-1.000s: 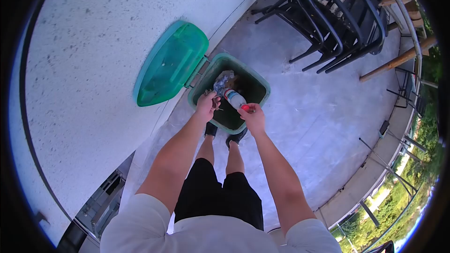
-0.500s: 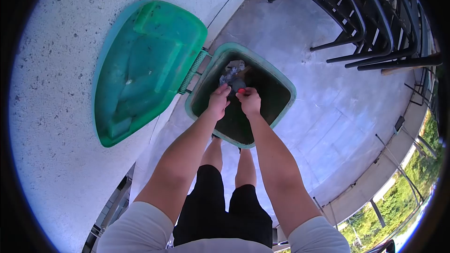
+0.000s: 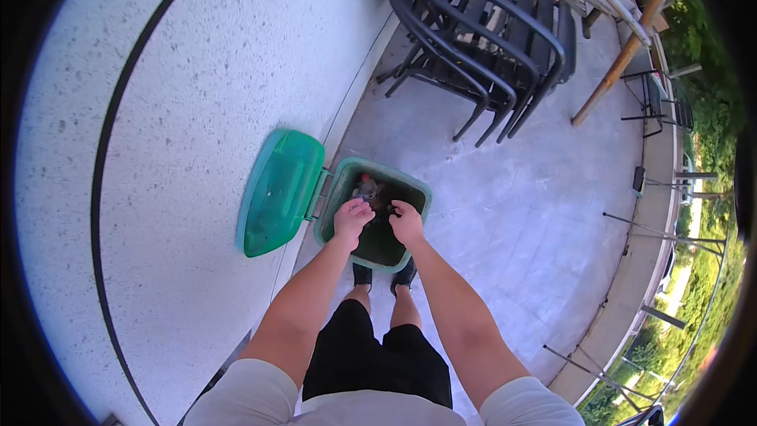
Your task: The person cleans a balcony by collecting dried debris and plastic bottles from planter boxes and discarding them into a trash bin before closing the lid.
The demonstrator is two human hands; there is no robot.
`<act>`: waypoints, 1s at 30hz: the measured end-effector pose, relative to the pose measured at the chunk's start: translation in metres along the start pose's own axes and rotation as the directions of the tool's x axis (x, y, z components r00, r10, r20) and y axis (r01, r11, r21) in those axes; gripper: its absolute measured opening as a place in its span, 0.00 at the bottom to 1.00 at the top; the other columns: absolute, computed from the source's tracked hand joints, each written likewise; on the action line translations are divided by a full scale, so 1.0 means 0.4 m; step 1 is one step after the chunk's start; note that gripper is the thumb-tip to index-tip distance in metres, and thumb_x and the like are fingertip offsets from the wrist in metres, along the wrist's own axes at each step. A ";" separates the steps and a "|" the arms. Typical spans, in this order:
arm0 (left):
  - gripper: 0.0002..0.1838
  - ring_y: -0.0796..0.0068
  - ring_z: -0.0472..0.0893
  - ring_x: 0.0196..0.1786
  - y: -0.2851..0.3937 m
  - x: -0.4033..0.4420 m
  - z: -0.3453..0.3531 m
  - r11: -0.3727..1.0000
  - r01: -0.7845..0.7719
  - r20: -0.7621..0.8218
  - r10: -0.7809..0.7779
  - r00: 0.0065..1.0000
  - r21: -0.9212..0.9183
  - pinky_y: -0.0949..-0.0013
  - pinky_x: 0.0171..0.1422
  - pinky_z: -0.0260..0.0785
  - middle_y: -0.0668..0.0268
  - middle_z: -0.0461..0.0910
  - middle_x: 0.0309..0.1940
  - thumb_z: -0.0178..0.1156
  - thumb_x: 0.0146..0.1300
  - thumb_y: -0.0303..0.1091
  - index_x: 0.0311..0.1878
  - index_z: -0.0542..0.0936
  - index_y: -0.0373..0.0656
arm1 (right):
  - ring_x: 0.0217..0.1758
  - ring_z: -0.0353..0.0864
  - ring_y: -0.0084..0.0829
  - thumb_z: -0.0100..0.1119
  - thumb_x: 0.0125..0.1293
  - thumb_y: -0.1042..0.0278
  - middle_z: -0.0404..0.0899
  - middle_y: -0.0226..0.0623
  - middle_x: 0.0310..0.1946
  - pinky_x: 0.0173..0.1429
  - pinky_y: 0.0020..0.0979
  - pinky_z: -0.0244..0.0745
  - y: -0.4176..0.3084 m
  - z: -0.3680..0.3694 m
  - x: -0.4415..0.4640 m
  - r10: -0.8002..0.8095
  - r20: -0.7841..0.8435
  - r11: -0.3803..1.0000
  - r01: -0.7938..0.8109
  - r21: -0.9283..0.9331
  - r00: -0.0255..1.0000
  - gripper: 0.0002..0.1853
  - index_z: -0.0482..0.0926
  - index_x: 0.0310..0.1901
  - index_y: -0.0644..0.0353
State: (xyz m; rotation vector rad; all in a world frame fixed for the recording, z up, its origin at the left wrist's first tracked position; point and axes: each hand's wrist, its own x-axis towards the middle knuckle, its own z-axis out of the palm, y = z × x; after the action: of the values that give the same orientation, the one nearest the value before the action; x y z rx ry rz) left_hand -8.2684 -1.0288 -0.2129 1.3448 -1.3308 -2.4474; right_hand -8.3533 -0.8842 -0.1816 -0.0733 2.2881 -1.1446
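Note:
A green bin (image 3: pixel 426 203) stands in front of my feet, its green lid (image 3: pixel 284 189) swung back to the left against the wall. Crumpled greyish litter (image 3: pixel 367 188) with a small red piece lies inside, near the bin's far left corner. My left hand (image 3: pixel 353 221) is over the bin's left side, fingers pinched together; what they hold, if anything, is too small to make out. Across a small gap, my right hand (image 3: pixel 406 222) is closed above the right part of the opening. A small dark thing (image 3: pixel 392 209) shows at its fingertips, its kind unclear.
Stacked dark metal chairs (image 3: pixel 489 39) stand beyond the bin. A speckled white wall (image 3: pixel 181 189) with a black cable (image 3: pixel 98 189) runs along the left. Grey floor (image 3: pixel 520 213) extends right to a low ledge (image 3: pixel 631 292). A wooden pole (image 3: pixel 623 55) leans at the upper right.
My view has pulled back, so the bin looks smaller and more chairs show. My hands have moved apart. The red piece has left my right fingertips and lies among the litter.

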 end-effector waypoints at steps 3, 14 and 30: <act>0.25 0.67 0.82 0.53 0.170 -0.123 0.144 0.988 0.141 0.064 -0.144 0.987 0.062 0.62 0.58 0.78 0.58 0.79 0.58 0.65 0.63 0.20 0.62 0.71 0.38 | 0.51 0.87 0.37 0.58 0.62 0.75 0.86 0.45 0.49 0.57 0.33 0.80 -0.170 -0.208 -0.105 0.144 -0.002 0.979 -0.142 0.146 0.990 0.20 0.80 0.57 0.65; 0.29 0.72 0.82 0.51 0.313 -0.427 0.701 0.751 -0.224 0.414 -0.072 0.907 0.621 0.68 0.54 0.75 0.59 0.80 0.56 0.68 0.59 0.25 0.65 0.73 0.44 | 0.60 0.82 0.40 0.68 0.60 0.62 0.84 0.48 0.53 0.60 0.39 0.76 -0.208 -0.869 -0.459 0.057 -0.543 0.997 -0.022 0.070 0.838 0.25 0.81 0.59 0.62; 0.26 0.65 0.76 0.61 0.055 -0.924 1.470 0.928 -0.037 0.708 -0.256 0.658 0.370 0.54 0.57 0.72 0.68 0.74 0.61 0.58 0.72 0.48 0.69 0.66 0.54 | 0.44 0.83 0.27 0.64 0.66 0.70 0.85 0.41 0.46 0.49 0.28 0.79 0.305 -1.583 -0.908 0.355 -0.797 0.713 0.410 0.569 0.489 0.21 0.78 0.59 0.70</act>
State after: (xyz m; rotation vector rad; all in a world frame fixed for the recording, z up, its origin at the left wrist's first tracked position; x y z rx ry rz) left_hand -8.4625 -0.5027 0.1975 0.3679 -1.9669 -3.1247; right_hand -8.3521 -0.2462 0.1934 1.0508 2.3516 -2.4565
